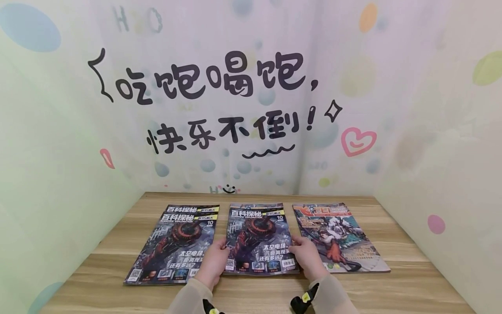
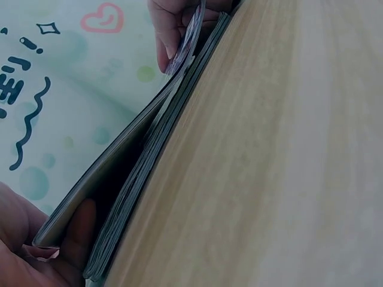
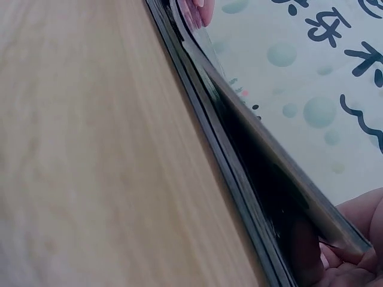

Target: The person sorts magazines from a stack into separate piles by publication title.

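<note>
Both of my hands hold the top magazine [image 1: 256, 235] of the middle stack by its side edges. Its cover is dark with a red machine and white lettering. My left hand [image 1: 215, 261] pinches the left edge, one finger beneath it, as the left wrist view shows. At the right edge my right hand [image 1: 307, 256] grips the same magazine. Between this magazine and the lower magazines [image 2: 140, 185] there is a dark wedge-shaped gap, seen in both wrist views. A strip of a differently coloured cover peeks out behind its top edge.
To the left lies a stack of magazines [image 1: 172, 244] with the same dark cover, slightly offset. On the right is a magazine [image 1: 337, 240] with a colourful illustrated cover. All rest on a wooden table [image 1: 106, 261] against a printed wall [image 1: 251, 174].
</note>
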### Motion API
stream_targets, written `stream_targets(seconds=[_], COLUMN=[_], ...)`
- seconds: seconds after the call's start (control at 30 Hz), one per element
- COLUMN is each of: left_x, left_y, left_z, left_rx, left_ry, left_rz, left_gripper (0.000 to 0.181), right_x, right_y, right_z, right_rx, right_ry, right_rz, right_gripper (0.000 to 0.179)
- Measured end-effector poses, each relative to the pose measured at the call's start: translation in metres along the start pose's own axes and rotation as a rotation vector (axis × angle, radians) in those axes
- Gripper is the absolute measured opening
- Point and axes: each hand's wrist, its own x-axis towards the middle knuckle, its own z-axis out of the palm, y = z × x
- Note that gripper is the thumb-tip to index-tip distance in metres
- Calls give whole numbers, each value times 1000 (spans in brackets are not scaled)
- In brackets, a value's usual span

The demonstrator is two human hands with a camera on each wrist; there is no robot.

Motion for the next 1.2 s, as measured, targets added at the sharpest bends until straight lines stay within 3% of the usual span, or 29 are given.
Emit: stream_targets(seconds=[0.9, 1.2], left_x=[2, 0], left_y=[6, 6], left_z=[-5, -23], left_rx=[-64, -63], left_ry=[20, 19], left_rz=[-42, -42], left_gripper=[46, 47], right_x=[-4, -11], right_y=[-9, -19], right_z=[5, 16], right_rx=[86, 130], right_ry=[75, 63], right_rz=[5, -44], right_gripper=[47, 46])
